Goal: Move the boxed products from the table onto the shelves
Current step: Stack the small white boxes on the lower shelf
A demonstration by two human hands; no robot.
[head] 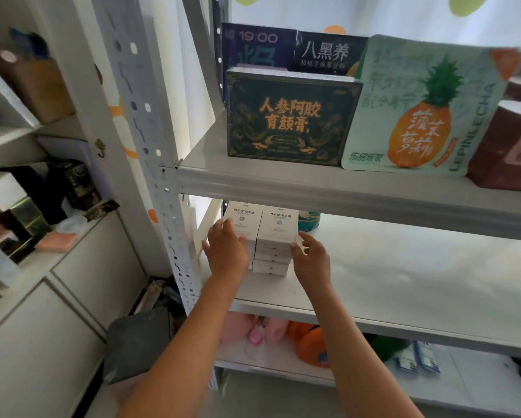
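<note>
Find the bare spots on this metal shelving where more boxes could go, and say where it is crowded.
Free: the middle shelf to the right of the white boxes, which both hands flank at its left end. A narrow front strip on the upper shelf. Crowded: the rest of that shelf, filled by the dark green box and pineapple pouch.

Two stacks of boxes (265, 236) sit side by side on the middle shelf (404, 282), at its nine o'clock end. The left hand (227, 251) rests on the stack at nine o'clock, the right hand (312, 260) touches the three o'clock stack's side. On the upper shelf (313, 182), a framed box (289, 116) stands at nine o'clock of a pineapple pouch (419, 110).
</note>
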